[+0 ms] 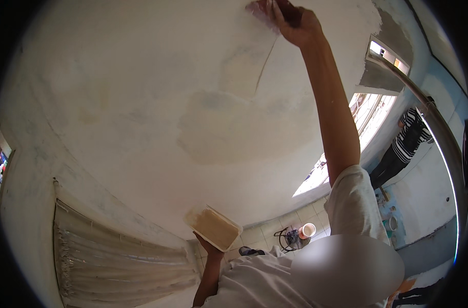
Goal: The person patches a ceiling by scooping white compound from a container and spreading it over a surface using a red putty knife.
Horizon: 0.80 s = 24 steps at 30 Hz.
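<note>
The pinkish translucent sheet-like tool (263, 14) is by the whitish wall (141, 102) at twelve o'clock, pinched in the right hand's (298, 24) fingers; the rectangular tray (237, 234) of beige paste (213, 226) sits near half past six; the left hand (210, 246) holds its lower edge, fingers mostly hidden; a bucket (302, 233) stands toward half past four.

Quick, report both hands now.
Left hand: holding the tray.
Right hand: closed on a reddish thing; what it is, I can't tell.
</note>
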Each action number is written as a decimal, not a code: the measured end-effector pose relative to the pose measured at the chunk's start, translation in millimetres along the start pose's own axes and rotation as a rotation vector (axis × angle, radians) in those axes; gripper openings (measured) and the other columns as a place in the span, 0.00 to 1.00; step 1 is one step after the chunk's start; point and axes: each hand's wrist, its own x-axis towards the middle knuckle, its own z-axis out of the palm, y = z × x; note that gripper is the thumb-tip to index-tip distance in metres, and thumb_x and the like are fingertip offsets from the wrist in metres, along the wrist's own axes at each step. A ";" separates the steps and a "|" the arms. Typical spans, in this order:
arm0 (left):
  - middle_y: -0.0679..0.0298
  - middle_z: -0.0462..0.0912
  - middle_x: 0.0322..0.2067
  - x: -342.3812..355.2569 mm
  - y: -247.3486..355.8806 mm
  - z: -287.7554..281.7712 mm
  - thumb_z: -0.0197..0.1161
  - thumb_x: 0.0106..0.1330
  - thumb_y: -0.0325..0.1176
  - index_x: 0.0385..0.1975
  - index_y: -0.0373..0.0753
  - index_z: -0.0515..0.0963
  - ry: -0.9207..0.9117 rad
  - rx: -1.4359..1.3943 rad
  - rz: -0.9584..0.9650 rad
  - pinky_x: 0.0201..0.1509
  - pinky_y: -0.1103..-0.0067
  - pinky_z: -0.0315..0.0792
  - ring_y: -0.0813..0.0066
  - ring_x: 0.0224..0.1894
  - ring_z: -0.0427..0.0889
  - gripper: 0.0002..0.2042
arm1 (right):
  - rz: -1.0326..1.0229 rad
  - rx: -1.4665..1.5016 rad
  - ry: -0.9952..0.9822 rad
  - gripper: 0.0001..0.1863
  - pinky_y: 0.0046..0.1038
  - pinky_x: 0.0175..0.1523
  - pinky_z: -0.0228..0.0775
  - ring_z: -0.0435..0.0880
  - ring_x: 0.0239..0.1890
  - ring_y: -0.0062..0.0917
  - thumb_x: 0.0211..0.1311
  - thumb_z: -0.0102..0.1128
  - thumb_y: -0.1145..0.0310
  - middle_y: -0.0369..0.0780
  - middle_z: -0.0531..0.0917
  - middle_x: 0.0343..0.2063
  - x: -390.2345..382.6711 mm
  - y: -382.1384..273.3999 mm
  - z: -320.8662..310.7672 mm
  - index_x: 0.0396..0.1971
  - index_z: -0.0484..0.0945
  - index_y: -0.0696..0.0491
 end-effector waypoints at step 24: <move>0.63 0.53 0.74 -28.7 -0.7 -25.1 0.55 0.74 0.51 0.76 0.53 0.40 -0.101 -0.365 -0.096 0.72 0.61 0.65 0.64 0.71 0.63 0.38 | 0.055 -0.252 0.252 0.24 0.37 0.62 0.81 0.66 0.65 0.64 0.75 0.29 0.70 0.66 0.71 0.56 -29.3 26.9 -15.5 0.54 0.71 0.71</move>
